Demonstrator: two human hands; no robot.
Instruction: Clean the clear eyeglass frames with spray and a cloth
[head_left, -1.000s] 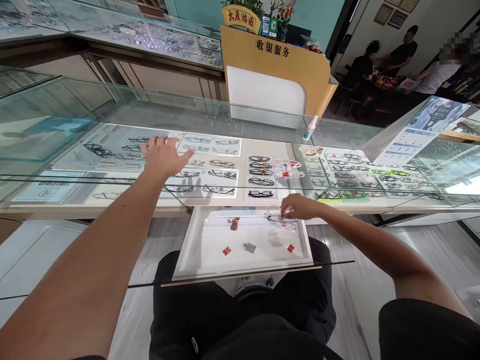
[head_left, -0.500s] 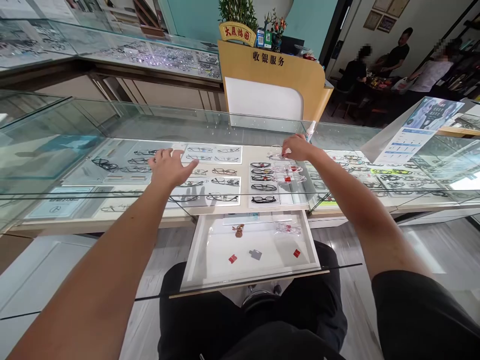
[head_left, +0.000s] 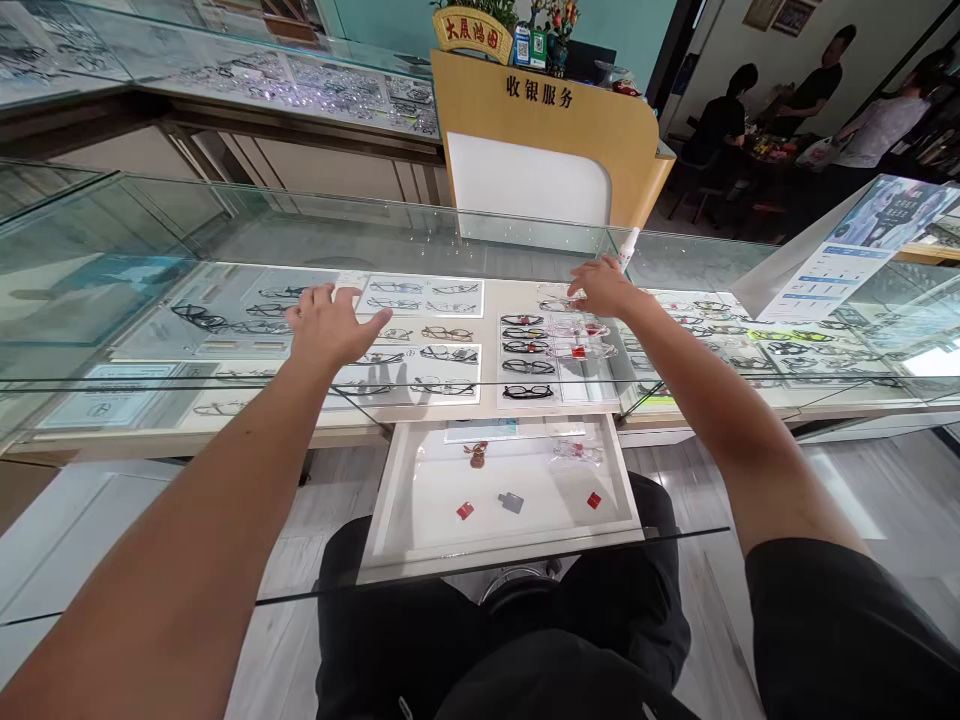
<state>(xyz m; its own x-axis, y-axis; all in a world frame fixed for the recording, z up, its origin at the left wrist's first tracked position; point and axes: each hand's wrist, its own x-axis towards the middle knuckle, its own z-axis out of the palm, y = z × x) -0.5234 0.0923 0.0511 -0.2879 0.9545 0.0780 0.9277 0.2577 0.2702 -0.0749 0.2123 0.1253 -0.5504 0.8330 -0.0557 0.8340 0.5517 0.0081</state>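
Note:
My left hand is open above the glass countertop on the left, fingers spread, holding nothing. At the top of a column of glasses, my right hand has its fingertips curled down at the end of a pair of clear eyeglasses. The fingers partly hide that frame. Below it lie several dark eyeglasses in a column, folded and facing me. Beside them are clear eyeglasses with red tags. More eyeglasses lie in rows between my hands.
An open white drawer over my lap holds red tags, a grey tag, a brown trinket and a bagged clear item. A folded calendar stands at right, a white bottle near my right hand. People are beyond.
The view has tilted down slightly, so the counter sits a little higher in the picture. My right hand stays by the clear eyeglasses, its fingers slightly shifted. My left hand remains spread.

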